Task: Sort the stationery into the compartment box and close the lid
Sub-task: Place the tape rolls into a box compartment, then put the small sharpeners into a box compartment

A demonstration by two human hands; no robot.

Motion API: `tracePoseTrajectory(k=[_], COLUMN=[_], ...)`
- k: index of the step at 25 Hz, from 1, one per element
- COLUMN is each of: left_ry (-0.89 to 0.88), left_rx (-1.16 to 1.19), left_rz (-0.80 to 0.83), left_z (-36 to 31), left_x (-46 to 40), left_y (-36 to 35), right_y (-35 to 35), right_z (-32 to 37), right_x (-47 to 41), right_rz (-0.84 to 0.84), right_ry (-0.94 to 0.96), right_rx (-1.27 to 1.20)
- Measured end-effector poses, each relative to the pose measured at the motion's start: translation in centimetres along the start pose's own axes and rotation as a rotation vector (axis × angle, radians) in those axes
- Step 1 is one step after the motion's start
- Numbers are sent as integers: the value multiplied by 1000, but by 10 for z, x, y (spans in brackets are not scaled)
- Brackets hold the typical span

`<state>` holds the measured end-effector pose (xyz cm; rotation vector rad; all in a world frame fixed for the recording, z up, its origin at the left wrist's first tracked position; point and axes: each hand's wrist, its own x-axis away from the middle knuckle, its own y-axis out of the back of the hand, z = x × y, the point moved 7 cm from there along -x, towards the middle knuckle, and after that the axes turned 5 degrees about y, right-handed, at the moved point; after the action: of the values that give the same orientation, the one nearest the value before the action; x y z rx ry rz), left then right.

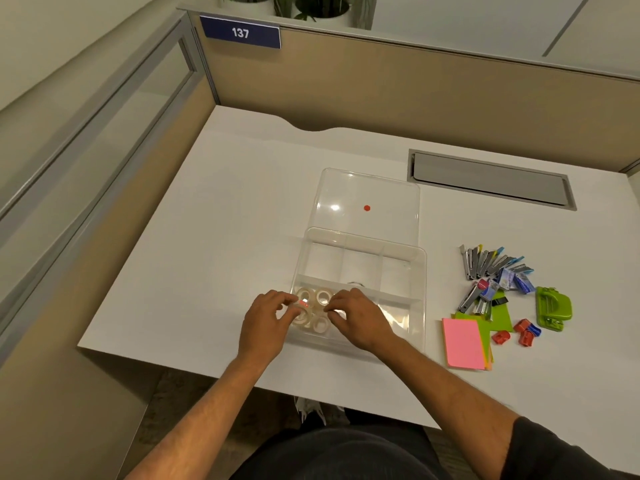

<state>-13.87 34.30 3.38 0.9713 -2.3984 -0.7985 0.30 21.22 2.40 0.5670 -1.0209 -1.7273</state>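
A clear compartment box (401, 252) stands open on the white desk, its lid (367, 199) lying flat behind it with a red dot on it. Several clear tape rolls (322, 296) lie in the box's near left compartment. My left hand (266, 323) reaches over the box's left wall, its fingers curled round a tape roll with a red core. My right hand (356, 320) hovers over the same compartment and pinches another roll. The far compartments look bare.
To the right of the box lie several staplers (491, 265), staple boxes (516, 280), a green hole punch (553, 308), red sharpeners (526, 332), a black binder clip (498, 301) and pink and green sticky notes (464, 342). A grey cable hatch (491, 180) sits at the back right.
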Motion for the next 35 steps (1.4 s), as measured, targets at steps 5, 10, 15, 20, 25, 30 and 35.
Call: tracePoseTrajectory(k=[5,10,15,20,25,30,35], left_ry=[-105,-136,-140,-207,-265,-244,-239], left_rx=[-200,-331,-413,-546,-622,-559,-364], left_rz=[64,67,66,68,125,86,163], left_z=[-11,-10,-9,-7,0,-6,-29], left_x=[-16,-22,-19,-14,-11,-6,3], left_y=[-28,-33,-33,-39,-46,-42,-54], right_y=[13,17,18,15,12,8,12], right_z=[-14,-24,-24,-17,-19,-25,-31], right_x=[19,34,40,39,40,46,52], right_rz=[-48,-38,-42,-59,-57,-57,-60], right_ry=[-70,-136,-149,-117,-108,-111,-121], right_rx=[-33,-50,-49,-37,-33,-25,-70])
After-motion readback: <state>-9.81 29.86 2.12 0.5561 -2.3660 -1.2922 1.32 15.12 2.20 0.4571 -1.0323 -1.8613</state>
